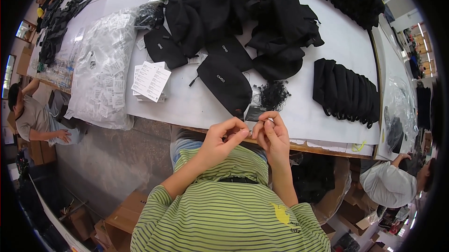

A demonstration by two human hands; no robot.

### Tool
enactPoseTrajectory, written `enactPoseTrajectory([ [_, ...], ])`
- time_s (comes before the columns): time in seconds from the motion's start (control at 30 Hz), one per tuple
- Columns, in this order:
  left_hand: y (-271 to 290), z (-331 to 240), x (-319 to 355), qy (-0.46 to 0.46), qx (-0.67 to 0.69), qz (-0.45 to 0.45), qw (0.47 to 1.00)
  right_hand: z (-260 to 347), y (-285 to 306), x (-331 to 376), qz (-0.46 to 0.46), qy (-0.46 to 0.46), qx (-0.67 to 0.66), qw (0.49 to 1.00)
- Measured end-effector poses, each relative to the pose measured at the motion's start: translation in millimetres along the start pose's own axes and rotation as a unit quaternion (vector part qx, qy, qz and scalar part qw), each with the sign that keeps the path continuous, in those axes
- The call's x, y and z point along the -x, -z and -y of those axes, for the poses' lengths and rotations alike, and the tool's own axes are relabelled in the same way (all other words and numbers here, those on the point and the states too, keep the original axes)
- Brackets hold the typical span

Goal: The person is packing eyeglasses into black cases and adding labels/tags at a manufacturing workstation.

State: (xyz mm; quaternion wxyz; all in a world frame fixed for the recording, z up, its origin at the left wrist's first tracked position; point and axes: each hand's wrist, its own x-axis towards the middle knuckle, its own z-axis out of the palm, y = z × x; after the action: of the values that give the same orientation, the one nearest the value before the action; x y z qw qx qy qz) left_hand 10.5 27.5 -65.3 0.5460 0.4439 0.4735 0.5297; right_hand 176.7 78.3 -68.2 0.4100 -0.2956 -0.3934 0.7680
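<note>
At the table's near edge, my left hand [222, 140] and my right hand [272, 135] face each other, fingertips pinched and close together. Whatever is between the fingers is too small to make out. Just beyond the fingertips shows a small dark card [255, 112], partly hidden by my right hand. A tangle of thin black tag strings [274, 95] lies on the table past it. Left of the strings, a flat black zippered pouch [225, 83] points toward my hands. A stack of printed white cards [151, 82] sits to the left.
Black pouches [210, 11] are heaped at the back, and more lie in an overlapping row [345, 90] at right. A clear bag of white labels [100, 67] hangs over the left edge. Other people work at left [39, 111] and right [390, 182]. Cardboard boxes [124, 221] stand below.
</note>
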Motion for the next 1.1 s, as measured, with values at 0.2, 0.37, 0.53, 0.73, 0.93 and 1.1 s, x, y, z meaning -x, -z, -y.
enactPoseTrajectory([
  [0.2,1.0,-0.2,-0.4,0.008,0.005,-0.009,1.0,1.9,-4.3,2.0,0.016,-0.027,0.041,0.999],
  [0.37,3.1,-11.3,-1.0,0.05,-0.03,0.029,0.998,2.3,-8.6,2.6,0.009,-0.018,0.052,0.998],
  [0.53,2.1,-11.7,-0.4,0.044,-0.04,0.031,0.998,3.6,-9.2,3.2,0.034,0.005,0.072,0.997],
  [0.73,2.0,-4.8,-0.3,0.028,-0.017,0.014,0.999,5.4,-10.1,5.2,0.032,-0.021,0.053,0.998],
  [0.93,4.6,-11.2,-2.3,0.013,-0.072,0.043,0.996,6.5,-9.8,6.3,0.036,-0.005,0.121,0.992],
  [1.1,11.3,-1.2,-6.4,-0.006,-0.058,0.076,0.995,14.2,-6.9,8.1,0.086,-0.052,0.114,0.988],
])
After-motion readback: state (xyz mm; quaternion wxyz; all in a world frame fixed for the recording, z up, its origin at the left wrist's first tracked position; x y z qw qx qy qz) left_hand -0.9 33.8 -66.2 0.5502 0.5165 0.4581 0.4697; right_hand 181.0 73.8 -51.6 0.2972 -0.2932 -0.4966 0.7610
